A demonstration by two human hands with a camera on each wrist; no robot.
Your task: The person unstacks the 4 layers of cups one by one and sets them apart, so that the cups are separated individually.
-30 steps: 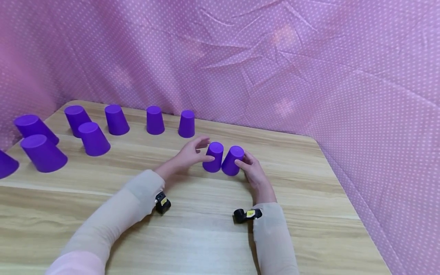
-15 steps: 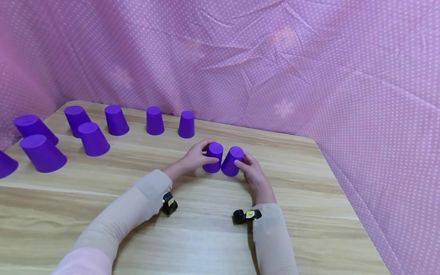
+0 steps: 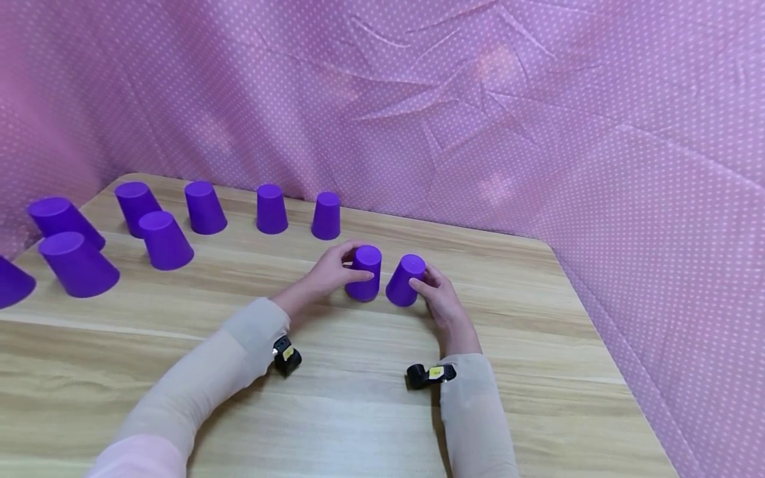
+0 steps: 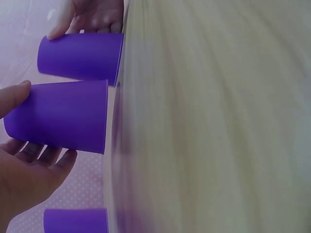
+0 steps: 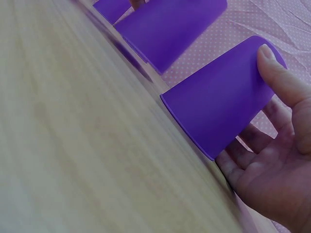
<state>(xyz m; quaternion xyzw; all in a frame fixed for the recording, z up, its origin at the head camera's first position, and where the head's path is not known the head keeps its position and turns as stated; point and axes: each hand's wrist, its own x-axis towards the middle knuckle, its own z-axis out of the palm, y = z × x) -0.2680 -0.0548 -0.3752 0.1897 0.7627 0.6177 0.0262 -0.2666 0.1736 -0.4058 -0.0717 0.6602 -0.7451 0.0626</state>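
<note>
Two upside-down purple plastic cups stand side by side in the head view, a narrow gap between them. My left hand (image 3: 331, 271) grips the left cup (image 3: 366, 273), thumb on the near side and fingers round the far side. In the left wrist view a thin dark gap shows between this cup's rim (image 4: 105, 119) and the table, so it seems slightly raised. My right hand (image 3: 443, 302) holds the right cup (image 3: 403, 282), thumb near its top. Its fingers (image 5: 257, 141) lie behind the cup in the right wrist view.
Several more upside-down purple cups stand at the back and left, among them a near one (image 3: 79, 265) and a far one (image 3: 326, 216). The wooden table (image 3: 335, 411) ends at a pink dotted cloth (image 3: 418, 119). A black wrist camera (image 3: 430, 375) sits on each sleeve.
My left hand has closed round the left cup, then moved it slightly left, widening the gap to the right cup. The right hand has stayed nearly still on its cup.
</note>
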